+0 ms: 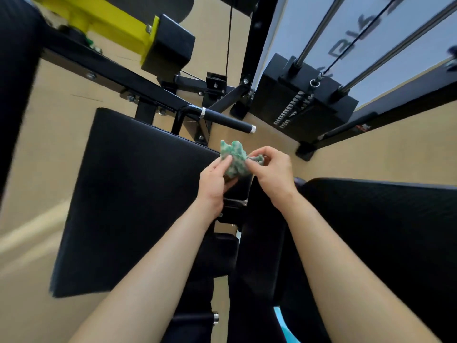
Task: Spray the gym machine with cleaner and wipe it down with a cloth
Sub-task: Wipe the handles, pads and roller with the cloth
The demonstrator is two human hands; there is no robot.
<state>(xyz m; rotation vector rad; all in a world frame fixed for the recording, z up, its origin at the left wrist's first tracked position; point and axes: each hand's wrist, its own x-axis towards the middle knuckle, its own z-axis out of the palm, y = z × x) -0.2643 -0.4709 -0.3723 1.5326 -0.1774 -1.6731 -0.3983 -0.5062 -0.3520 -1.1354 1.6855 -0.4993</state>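
Both hands hold a crumpled green-and-white cloth in the air, over the far corner of the black seat pad.
Left hand grip pinches the bunched body, right hand grip pinches a twisted corner. Long axis roughly left-right between the hands, ruffled edge pointing toward the handle.
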